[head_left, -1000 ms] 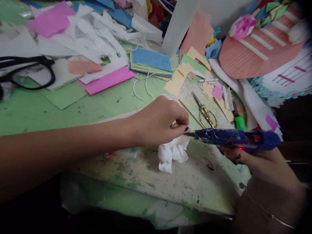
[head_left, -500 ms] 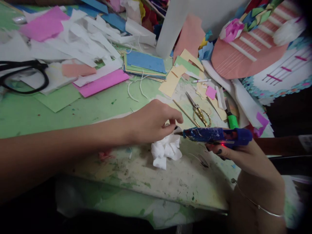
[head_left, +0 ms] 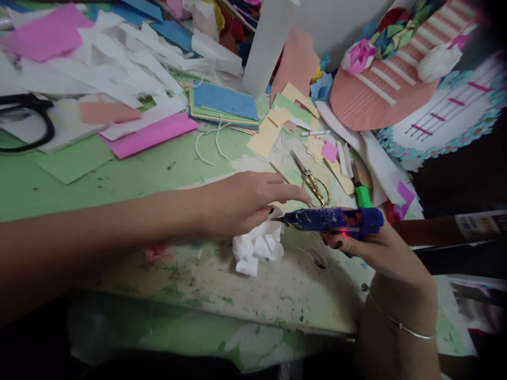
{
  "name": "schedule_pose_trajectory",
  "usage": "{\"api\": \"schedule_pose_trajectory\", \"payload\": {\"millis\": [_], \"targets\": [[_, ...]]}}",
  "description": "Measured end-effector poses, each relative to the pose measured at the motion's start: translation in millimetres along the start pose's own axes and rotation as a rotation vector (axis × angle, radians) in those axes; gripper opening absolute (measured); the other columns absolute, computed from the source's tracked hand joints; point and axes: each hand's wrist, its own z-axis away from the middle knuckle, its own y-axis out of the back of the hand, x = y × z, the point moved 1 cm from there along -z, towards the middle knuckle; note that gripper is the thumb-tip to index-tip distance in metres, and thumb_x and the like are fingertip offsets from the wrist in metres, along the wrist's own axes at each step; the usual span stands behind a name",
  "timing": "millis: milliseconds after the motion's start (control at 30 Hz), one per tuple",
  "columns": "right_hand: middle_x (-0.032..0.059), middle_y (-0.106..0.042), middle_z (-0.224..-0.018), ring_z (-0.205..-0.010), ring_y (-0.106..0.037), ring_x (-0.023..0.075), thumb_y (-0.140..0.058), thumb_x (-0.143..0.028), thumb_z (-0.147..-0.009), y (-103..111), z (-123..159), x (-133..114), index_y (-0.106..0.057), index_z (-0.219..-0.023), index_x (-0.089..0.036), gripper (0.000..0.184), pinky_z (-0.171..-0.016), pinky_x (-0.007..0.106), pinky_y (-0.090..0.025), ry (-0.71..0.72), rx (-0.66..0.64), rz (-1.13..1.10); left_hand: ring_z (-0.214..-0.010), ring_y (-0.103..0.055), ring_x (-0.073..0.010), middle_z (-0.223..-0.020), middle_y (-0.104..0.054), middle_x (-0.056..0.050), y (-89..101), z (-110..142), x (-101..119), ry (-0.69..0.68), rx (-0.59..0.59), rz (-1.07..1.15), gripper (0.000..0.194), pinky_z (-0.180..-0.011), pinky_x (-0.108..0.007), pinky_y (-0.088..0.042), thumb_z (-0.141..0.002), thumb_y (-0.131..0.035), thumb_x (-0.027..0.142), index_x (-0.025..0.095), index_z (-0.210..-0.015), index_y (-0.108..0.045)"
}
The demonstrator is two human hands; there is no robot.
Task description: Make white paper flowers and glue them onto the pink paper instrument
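A blue hot glue gun (head_left: 332, 219) with a lit red light is gripped in my right hand (head_left: 356, 244), its nozzle pointing left. The nozzle tip meets the upper part of a crumpled white paper flower (head_left: 257, 245) on the worktop. Over that flower is my left hand (head_left: 261, 200), palm down, index finger stretched out above the glue gun's front end and thumb apart from it, beside the nozzle. The left hand's other fingers are mostly hidden, as is any contact with the paper.
Gold-handled scissors (head_left: 315, 187) and a green-handled knife (head_left: 362, 194) lie just beyond the glue gun. Stacked coloured paper (head_left: 225, 103), white paper strips (head_left: 119, 58) and black-framed glasses (head_left: 45, 126) are farther back. A pink paper guitar (head_left: 380, 100) leans at right.
My left index finger has straightened from a bent pose and now reaches out to the right. The glue gun stays at the white flower. The whole view has shifted slightly.
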Motion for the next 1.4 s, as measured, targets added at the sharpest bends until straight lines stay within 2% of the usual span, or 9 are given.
{"api": "schedule_pose_trajectory", "payload": {"millis": [167, 267, 367, 467, 600, 800, 933, 1200, 1400], "targets": [[-0.0014, -0.055, -0.063, -0.052, -0.042, 0.0077, -0.072, -0.034, -0.081, 0.7, 1.9, 4.3, -0.064, -0.073, -0.015, 0.022, -0.043, 0.018, -0.035, 0.045, -0.032, -0.002, -0.103, -0.06, -0.0178, -0.115, -0.06, -0.005, 1.7, -1.8, 1.0, -0.03, -0.089, -0.026, 0.056, -0.087, -0.024, -0.045, -0.086, -0.042, 0.002, 0.029, -0.134, -0.051], [-0.0023, -0.054, -0.061, -0.051, -0.042, 0.007, -0.073, -0.035, -0.081, 0.4, 2.1, 5.5, -0.063, -0.071, -0.015, 0.024, -0.042, 0.017, -0.034, 0.092, -0.018, -0.006, -0.103, -0.06, -0.0165, -0.122, -0.056, -0.005, 2.8, -2.1, 2.6, -0.016, -0.128, -0.091, 0.064, -0.086, -0.024, -0.045, -0.088, -0.038, 0.003, 0.036, -0.142, -0.04], [-0.0029, -0.053, -0.061, -0.051, -0.041, 0.0066, -0.072, -0.033, -0.082, -0.3, 1.8, 5.5, -0.062, -0.072, -0.015, 0.023, -0.044, 0.017, -0.035, 0.091, -0.031, -0.016, -0.094, -0.061, -0.0151, -0.13, -0.051, -0.005, 4.9, -2.4, 7.2, -0.011, -0.141, -0.189, 0.069, -0.08, -0.022, -0.046, -0.09, -0.041, 0.008, 0.043, -0.148, -0.027], [-0.003, -0.054, -0.062, -0.053, -0.041, 0.0067, -0.072, -0.032, -0.082, -0.8, 2.8, 6.6, -0.061, -0.075, -0.015, 0.021, -0.046, 0.016, -0.036, 0.047, -0.049, -0.052, -0.079, -0.061, -0.0116, -0.14, -0.042, -0.005, 8.1, -4.4, 14.1, -0.017, -0.182, -0.292, 0.073, -0.072, -0.022, -0.046, -0.089, -0.044, 0.012, 0.05, -0.148, -0.021], [-0.0033, -0.053, -0.064, -0.055, -0.041, 0.0068, -0.073, -0.029, -0.081, -0.9, 4.9, 8.9, -0.059, -0.076, -0.015, 0.02, -0.048, 0.017, -0.037, 0.025, -0.052, -0.068, -0.065, -0.057, -0.0081, -0.146, -0.038, -0.004, 12.4, -10.5, 22.0, -0.037, -0.217, -0.362, 0.075, -0.064, -0.023, -0.043, -0.087, -0.044, 0.01, 0.053, -0.146, -0.024], [-0.0036, -0.054, -0.067, -0.057, -0.04, 0.0068, -0.071, -0.029, -0.082, -1.2, 4.5, 9.1, -0.062, -0.086, -0.015, 0.017, -0.052, 0.016, -0.037, 0.018, -0.053, -0.026, -0.062, -0.054, -0.0078, -0.149, -0.036, -0.004, 15.3, -19.1, 26.4, -0.038, -0.273, -0.344, 0.079, -0.063, -0.023, -0.04, -0.084, -0.043, 0.005, 0.052, -0.145, -0.028], [-0.004, -0.051, -0.066, -0.059, -0.04, 0.0071, -0.073, -0.027, -0.08, -0.2, 5.5, 13.6, -0.062, -0.081, -0.015, 0.016, -0.053, 0.016, -0.038, -0.003, -0.046, 0.014, -0.058, -0.05, -0.0067, -0.147, -0.038, -0.004, 17.8, -21.0, 28.0, -0.001, -0.316, -0.345, 0.081, -0.061, -0.023, -0.038, -0.081, -0.04, 0.002, 0.052, -0.144, -0.031], [-0.006, -0.054, -0.062, -0.052, -0.039, 0.0063, -0.073, -0.022, -0.078, 3.0, 7.0, 10.5, -0.067, -0.081, -0.019, 0.007, -0.046, 0.015, -0.034, 0.041, -0.003, 0.032, -0.062, -0.051, -0.008, -0.144, -0.039, -0.003, 16.2, -22.4, 26.5, -0.035, -0.281, -0.327, 0.085, -0.061, -0.023, -0.039, -0.079, -0.042, 0.002, 0.054, -0.144, -0.029], [-0.0057, -0.06, -0.065, -0.055, -0.046, 0.0077, -0.08, -0.023, -0.071, 2.4, 8.8, 10.0, -0.069, -0.077, -0.021, 0.013, -0.05, 0.014, -0.041, -0.028, 0.012, -0.011, -0.059, -0.048, -0.0088, -0.141, -0.042, -0.004, 12.9, -24.1, 21.8, -0.073, -0.267, -0.344, 0.083, -0.059, -0.025, -0.038, -0.082, -0.039, 0.004, 0.056, -0.145, -0.024]]}}
